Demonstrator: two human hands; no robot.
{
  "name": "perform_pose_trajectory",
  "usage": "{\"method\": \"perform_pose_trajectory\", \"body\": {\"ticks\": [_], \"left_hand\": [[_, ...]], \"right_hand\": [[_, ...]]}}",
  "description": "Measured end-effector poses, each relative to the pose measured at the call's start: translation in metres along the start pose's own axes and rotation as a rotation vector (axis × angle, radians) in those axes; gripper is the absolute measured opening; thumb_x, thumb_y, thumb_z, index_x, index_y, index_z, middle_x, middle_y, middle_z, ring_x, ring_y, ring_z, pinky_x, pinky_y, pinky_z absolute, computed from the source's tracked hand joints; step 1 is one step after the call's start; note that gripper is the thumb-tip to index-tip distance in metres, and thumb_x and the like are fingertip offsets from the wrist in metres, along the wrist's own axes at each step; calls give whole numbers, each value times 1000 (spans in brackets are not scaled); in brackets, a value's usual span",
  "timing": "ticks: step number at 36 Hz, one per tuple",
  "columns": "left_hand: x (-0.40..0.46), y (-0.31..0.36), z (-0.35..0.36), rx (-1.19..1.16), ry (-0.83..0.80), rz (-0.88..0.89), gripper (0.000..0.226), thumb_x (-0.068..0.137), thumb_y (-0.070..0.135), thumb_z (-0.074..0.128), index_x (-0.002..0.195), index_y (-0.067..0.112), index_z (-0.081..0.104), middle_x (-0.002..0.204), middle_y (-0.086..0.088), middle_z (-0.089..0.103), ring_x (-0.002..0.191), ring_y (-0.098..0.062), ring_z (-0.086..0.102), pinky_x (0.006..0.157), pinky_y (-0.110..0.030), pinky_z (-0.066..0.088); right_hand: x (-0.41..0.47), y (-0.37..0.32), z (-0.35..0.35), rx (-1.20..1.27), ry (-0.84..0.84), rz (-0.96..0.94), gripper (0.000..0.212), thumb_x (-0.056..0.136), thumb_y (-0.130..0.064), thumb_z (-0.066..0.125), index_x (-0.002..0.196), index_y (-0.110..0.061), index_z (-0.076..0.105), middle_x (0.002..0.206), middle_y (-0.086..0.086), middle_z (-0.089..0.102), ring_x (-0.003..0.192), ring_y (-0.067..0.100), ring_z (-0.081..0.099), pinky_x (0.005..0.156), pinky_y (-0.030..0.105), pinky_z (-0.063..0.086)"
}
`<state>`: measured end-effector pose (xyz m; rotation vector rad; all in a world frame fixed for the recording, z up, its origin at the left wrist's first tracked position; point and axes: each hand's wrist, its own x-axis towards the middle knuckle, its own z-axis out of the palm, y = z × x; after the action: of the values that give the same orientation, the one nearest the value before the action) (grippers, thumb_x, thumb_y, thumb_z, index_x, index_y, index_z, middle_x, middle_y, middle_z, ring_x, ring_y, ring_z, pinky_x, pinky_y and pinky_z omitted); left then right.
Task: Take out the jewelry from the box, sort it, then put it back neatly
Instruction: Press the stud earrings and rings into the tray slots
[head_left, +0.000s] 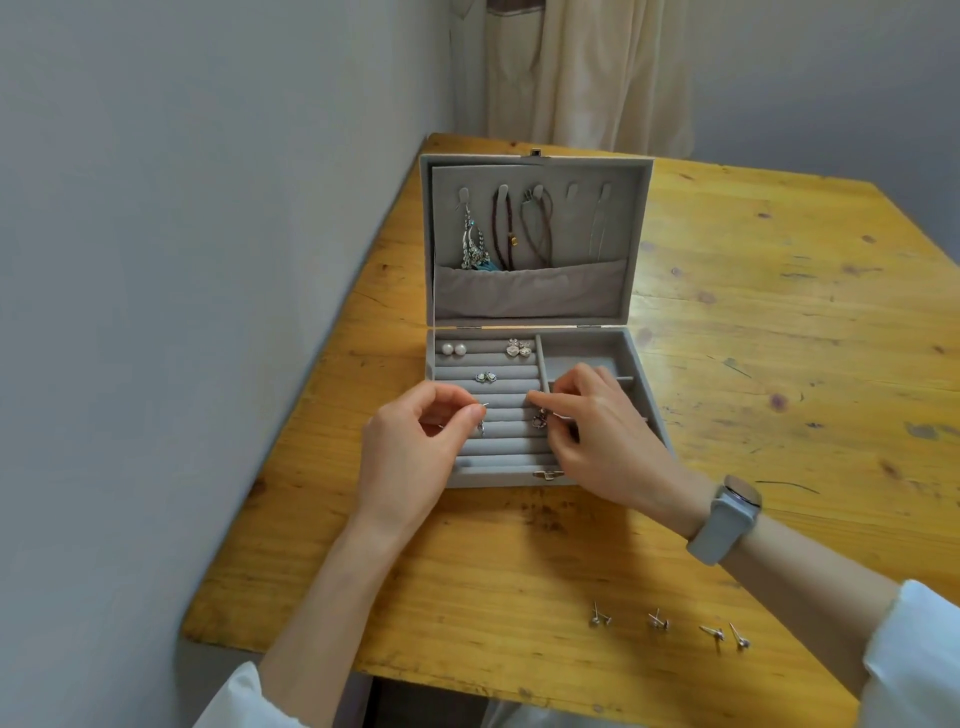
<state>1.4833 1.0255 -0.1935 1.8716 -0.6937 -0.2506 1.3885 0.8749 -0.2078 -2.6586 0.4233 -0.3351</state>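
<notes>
An open grey velvet jewelry box (644, 384) stands on the wooden table. Its raised lid (535, 171) holds hanging necklaces (501, 228) above a pocket. The ring-roll rows carry pearl studs (453, 348), a silver pair (519, 347) and a small pair (485, 377). My left hand (415, 447) pinches a small silver earring (481, 413) over the middle rows. My right hand (597, 431) presses fingertips onto the rolls beside a dark dangling earring (539, 420); whether it grips that one is unclear. Several stud earrings (670, 623) lie on the table near me.
The table (779, 312) stands against a grey wall on the left, with a cream curtain (587, 67) behind. A grey wristwatch (727, 519) sits on my right wrist. The box's right compartments (576, 353) look bare.
</notes>
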Motion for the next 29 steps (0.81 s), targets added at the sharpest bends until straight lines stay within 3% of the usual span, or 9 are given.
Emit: {"method": "perform_pose_trajectory", "body": {"ticks": [8, 13, 17, 24, 29], "left_hand": [[0, -1, 1, 10, 3, 4, 12, 81, 15, 69, 77, 26, 66, 74, 9, 68, 71, -2, 63, 68, -15, 49], [1, 0, 2, 12, 2, 11, 9, 81, 16, 69, 79, 24, 66, 74, 10, 67, 71, 0, 62, 67, -13, 49], [6, 5, 5, 38, -7, 29, 11, 81, 16, 69, 78, 25, 66, 72, 11, 66, 70, 2, 61, 64, -8, 45], [27, 9, 15, 173, -46, -4, 3, 79, 21, 71, 76, 21, 70, 68, 13, 66, 66, 3, 59, 62, -6, 43], [33, 14, 17, 301, -178, -15, 5, 77, 24, 73, 74, 21, 73, 68, 14, 66, 68, 2, 61, 66, -9, 46]], "right_hand": [[-4, 3, 0, 34, 0, 16, 45, 89, -15, 48, 134, -15, 44, 102, -1, 48, 98, 14, 37, 86, 32, 38], [-12, 5, -1, -16, 104, -86, 32, 82, -16, 48, 110, -15, 64, 91, 1, 56, 87, 19, 46, 70, 35, 45], [-17, 7, 0, -77, 95, -130, 25, 82, -18, 50, 100, -16, 68, 92, 0, 57, 88, 20, 47, 69, 37, 47], [-17, 14, 2, -57, 75, -171, 28, 84, -21, 44, 104, -15, 64, 102, -1, 59, 96, 18, 48, 75, 37, 47], [-18, 19, -1, 44, 118, -129, 37, 84, -25, 36, 108, -15, 62, 105, 1, 58, 97, 19, 50, 76, 37, 47]]}}
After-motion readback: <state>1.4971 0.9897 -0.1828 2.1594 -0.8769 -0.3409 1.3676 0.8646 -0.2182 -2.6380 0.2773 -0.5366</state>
